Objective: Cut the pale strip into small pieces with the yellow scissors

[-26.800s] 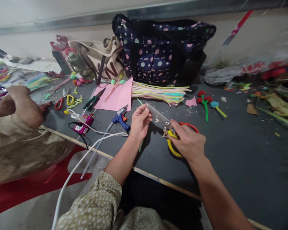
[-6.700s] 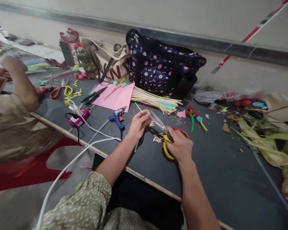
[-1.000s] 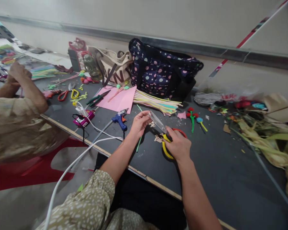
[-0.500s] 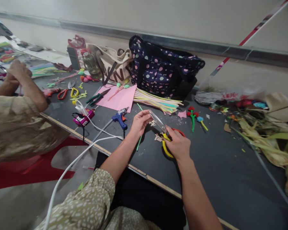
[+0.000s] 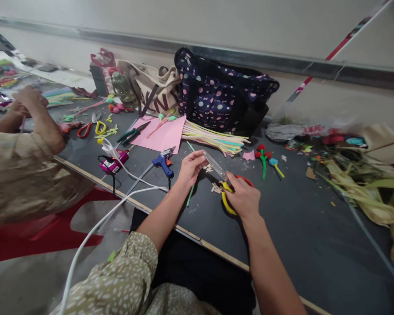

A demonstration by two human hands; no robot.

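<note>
Beige sleeve of another person [image 5: 22, 175] is filling the left edge, that person's hand [image 5: 29, 98] working far back at the table's left end, slightly nearer the camera's centre than half a second ago. The pink paper sheet [image 5: 162, 133], the blue glue gun [image 5: 164, 162] and the polka-dot bag [image 5: 219, 94] are sitting where they sat before.

The left hand [image 5: 190, 168] is keeping its fingers curled together, its fingertips pinching a small pale scrap at the tip of the scissors [image 5: 218, 170]; what exactly the scrap is cannot be told. Compared with a second ago, the blades are looking more closed and lying a little flatter.

The scissors are showing shiny metal blades and loops of yellow and red. Their long axis is running from upper left to lower right, tips pointing up-left toward the left hand, handles down-right. They are hovering just above the dark table [image 5: 315, 227], over a scatter of pale cut bits [image 5: 216, 188].

The right hand [image 5: 244, 199] is closing around the handles, fingers through the loops.
</note>
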